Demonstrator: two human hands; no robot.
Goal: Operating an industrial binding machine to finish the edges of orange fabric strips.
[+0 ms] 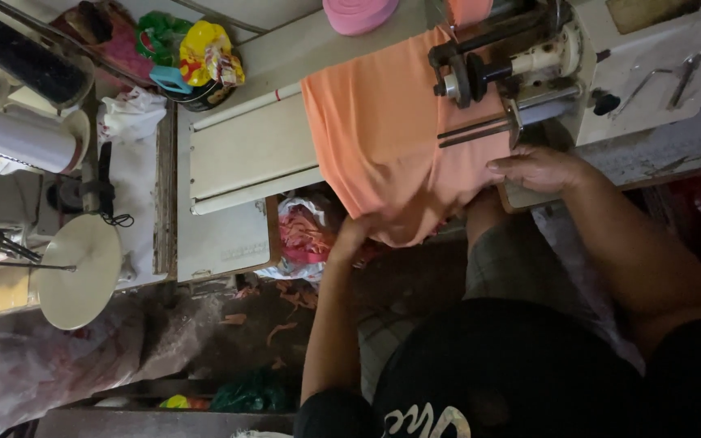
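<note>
An orange fabric (391, 138) lies over the table edge and runs under the head of a white sewing machine (578, 65). My left hand (352, 234) grips the fabric's hanging lower edge, its fingers partly hidden under the cloth. Beside the machine's front end, my right hand (539, 168) rests flat on the fabric with the fingers stretched out. The needle area is hidden behind machine parts.
The pale table (237, 154) carries a pink tape roll (359, 12) and a tin with yellow packets (204, 57). A bag of pink scraps (302, 235) sits under the table. A second machine with a white roll (18, 134) and round disc (79, 272) stands left.
</note>
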